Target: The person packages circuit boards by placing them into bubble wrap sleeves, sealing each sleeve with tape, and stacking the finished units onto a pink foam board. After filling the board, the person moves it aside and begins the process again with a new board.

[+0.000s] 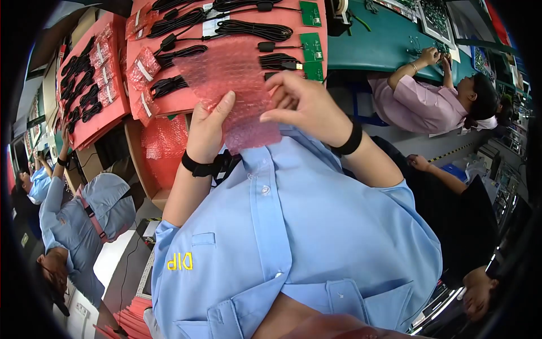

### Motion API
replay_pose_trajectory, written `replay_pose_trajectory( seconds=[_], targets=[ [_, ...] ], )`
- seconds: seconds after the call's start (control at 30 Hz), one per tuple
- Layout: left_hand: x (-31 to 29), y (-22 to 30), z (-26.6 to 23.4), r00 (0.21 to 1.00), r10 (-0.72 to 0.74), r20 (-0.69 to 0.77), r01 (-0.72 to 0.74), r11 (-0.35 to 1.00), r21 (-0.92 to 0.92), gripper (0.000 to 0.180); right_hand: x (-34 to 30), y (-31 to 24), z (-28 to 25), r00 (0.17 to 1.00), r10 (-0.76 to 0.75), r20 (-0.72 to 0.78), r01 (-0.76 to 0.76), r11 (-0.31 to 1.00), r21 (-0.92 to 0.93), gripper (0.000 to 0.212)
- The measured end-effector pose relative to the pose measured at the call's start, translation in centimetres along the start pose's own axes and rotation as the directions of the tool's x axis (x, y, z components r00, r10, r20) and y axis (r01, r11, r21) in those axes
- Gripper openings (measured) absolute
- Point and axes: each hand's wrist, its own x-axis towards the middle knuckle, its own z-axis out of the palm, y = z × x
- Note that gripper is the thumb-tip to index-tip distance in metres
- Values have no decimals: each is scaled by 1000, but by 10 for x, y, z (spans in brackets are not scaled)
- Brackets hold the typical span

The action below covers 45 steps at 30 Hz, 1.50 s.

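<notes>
A worker in a light blue shirt (339,237) is holding a sheet of red bubble wrap (240,76) before the chest, its far end lying over black cables (254,29) on a red-covered surface (282,16). The left hand (210,125) is pinching the sheet's near left edge, its thumb pressing on top and its other fingers passing behind, out of sight. The right hand (310,107) is hovering at the opposite edge, its thumb and forefinger standing apart over the wrap and its remaining fingers curling inward; whether they are gripping it, one cannot tell. Green circuit boards (311,47) are lining the surface's right side, while bubble-wrapped packets (142,69) are resting at its left.
</notes>
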Motion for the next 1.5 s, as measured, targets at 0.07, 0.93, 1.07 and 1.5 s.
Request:
replay_pose_trajectory(
  seconds=[0.07, 0.93, 1.07, 1.5],
  targets=[
    [6, 4, 9, 997, -6, -73, -19, 942, -336, 29, -9, 18, -34, 994, -52, -94, 17, 938, -346, 43],
    [-16, -5, 87, 847, -385, 367, 416, 910, -5, 32, 21, -94, -63, 1000, -18, 23, 24, 957, -290, 27],
    [-3, -27, 85, 747, -415, 519, 654, 599, -462, 34, -5, -98, -56, 988, 150, 46, -140, 974, -181, 31],
    [-4, -39, 104, 779, -154, 608, 584, 532, -613, 37, -33, -4, -57, 998, -37, -52, 22, 962, -272, 17]
  ],
)
